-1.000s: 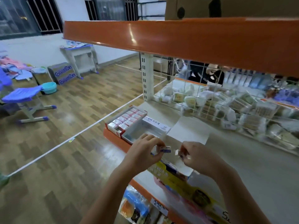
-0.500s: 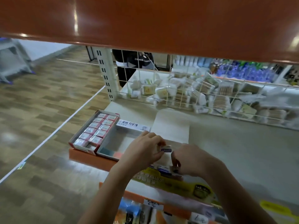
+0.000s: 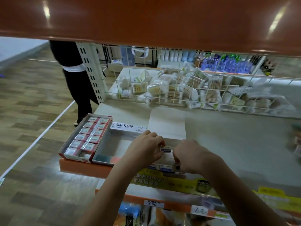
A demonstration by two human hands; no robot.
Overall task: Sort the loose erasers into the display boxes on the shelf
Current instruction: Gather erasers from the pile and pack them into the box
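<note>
My left hand [image 3: 146,148] pinches a small white eraser with a blue band [image 3: 166,149] over the open white display box [image 3: 112,147], whose left part looks bare inside. My right hand [image 3: 189,158] curls down at the box's right front, fingers on an eraser [image 3: 177,167] in the row of blue-banded erasers [image 3: 164,168] there. To the left stands a red display box [image 3: 76,134] filled with rows of wrapped erasers.
An orange upper shelf [image 3: 146,18] hangs low over the view. A wire grid [image 3: 179,88] at the back holds bags of cotton swabs. A person in black [image 3: 76,75] stands at the shelf's left end. Packaged goods [image 3: 298,144] lie at the far right. A lower shelf with price tags [image 3: 198,210] sits below.
The view swung right and down under the upper shelf. My hands lowered toward the white box, the left still pinching the eraser. A person in black now stands by the shelf post.
</note>
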